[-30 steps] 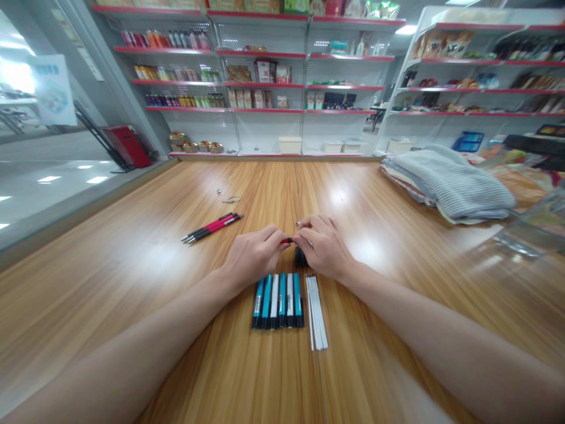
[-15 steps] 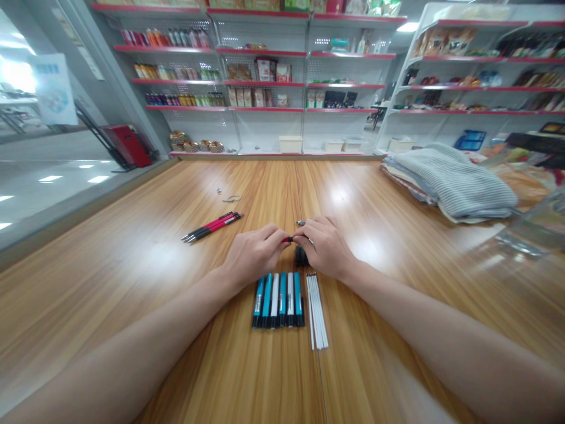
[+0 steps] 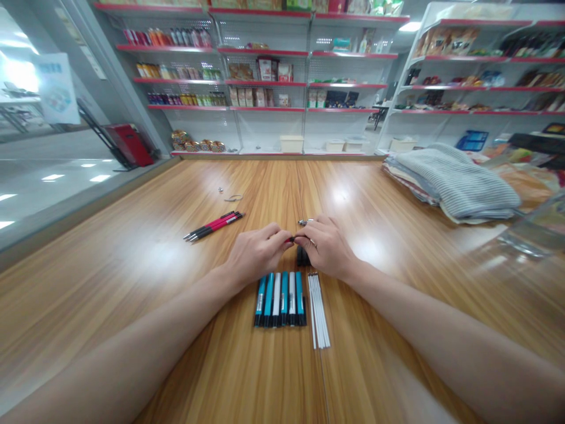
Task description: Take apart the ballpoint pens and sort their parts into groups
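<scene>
Small red-and-black pen part (image 3: pixel 290 239), partly hidden, pinched between fingertips of left hand (image 3: pixel 258 254) and right hand (image 3: pixel 325 247), over worktop (image 3: pixel 132 306), above teal pen row (image 3: pixel 280 300); steady, aligned pinch best kept, wrists low

Just one head-worn cam here, pointing forward and down the length of a wooden table (image 3: pixel 110 282) with a really wide view. The left hand (image 3: pixel 256 254) and right hand (image 3: pixel 326 247) sit fairly close below the lens, while the red-edged store shelves (image 3: pixel 265 108) are way off at the far end.
</scene>
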A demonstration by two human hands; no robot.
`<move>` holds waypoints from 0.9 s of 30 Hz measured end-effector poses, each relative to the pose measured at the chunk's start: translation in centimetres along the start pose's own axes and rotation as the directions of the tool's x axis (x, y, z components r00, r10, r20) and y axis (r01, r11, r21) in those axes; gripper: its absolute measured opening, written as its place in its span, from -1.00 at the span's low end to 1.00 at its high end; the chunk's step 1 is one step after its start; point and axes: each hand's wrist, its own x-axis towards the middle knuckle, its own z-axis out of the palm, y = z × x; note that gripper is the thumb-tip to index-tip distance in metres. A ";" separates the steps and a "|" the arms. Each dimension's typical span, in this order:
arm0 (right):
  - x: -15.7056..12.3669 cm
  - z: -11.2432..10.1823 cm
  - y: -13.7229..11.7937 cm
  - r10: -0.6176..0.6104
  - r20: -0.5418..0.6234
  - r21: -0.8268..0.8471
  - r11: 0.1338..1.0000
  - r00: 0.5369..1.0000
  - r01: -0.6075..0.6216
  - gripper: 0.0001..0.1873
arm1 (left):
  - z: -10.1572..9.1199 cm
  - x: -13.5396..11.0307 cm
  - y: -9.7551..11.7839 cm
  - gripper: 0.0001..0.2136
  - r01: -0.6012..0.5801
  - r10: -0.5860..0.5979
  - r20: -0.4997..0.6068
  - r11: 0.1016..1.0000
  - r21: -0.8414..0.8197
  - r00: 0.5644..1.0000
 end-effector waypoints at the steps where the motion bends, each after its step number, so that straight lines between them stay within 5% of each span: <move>1: 0.0 0.0 0.0 0.000 -0.010 0.006 1.000 1.000 0.000 -0.80 | 0.0 0.0 0.0 -0.75 0.004 -0.004 0.004 1.000 -0.001 1.000; 7: 0.0 0.0 0.1 0.029 -0.110 0.076 0.997 0.994 -0.021 -0.95 | 0.1 0.0 -0.3 -0.75 0.034 -0.034 -0.012 0.999 -0.017 0.999; 27: -0.1 -0.1 0.5 0.039 -0.135 0.076 0.997 0.990 -0.029 -0.84 | -0.3 0.1 -0.5 -0.76 0.087 -0.090 0.075 0.995 0.045 0.993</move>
